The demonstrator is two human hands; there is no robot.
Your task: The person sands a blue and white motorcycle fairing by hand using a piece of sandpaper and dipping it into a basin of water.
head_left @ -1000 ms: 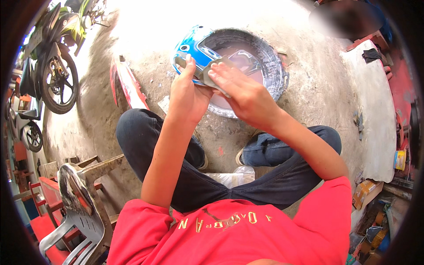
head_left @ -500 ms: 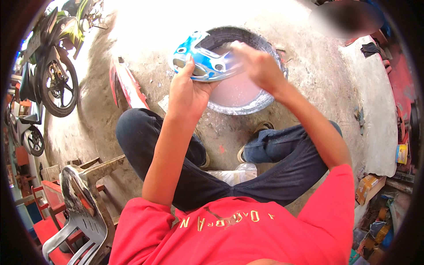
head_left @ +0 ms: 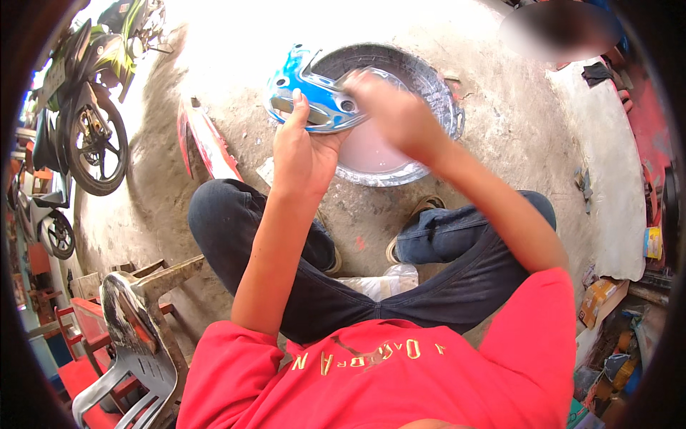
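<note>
Some blur veils the right hand (head_left: pixel 406 118), its grip unreadable; left fingers (head_left: pixel 300 113) clasp the blue panel (head_left: pixel 319 95).

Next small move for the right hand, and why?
Probably one light stroke along the right end of the blue part: the left hand grips it, thumb on top, and the right hand is at that end, over the tub. Blur hides whether it holds anything.

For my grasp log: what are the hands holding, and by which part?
Left hand: the blue panel, by its near edge. Right hand: too blurred to tell.
</note>
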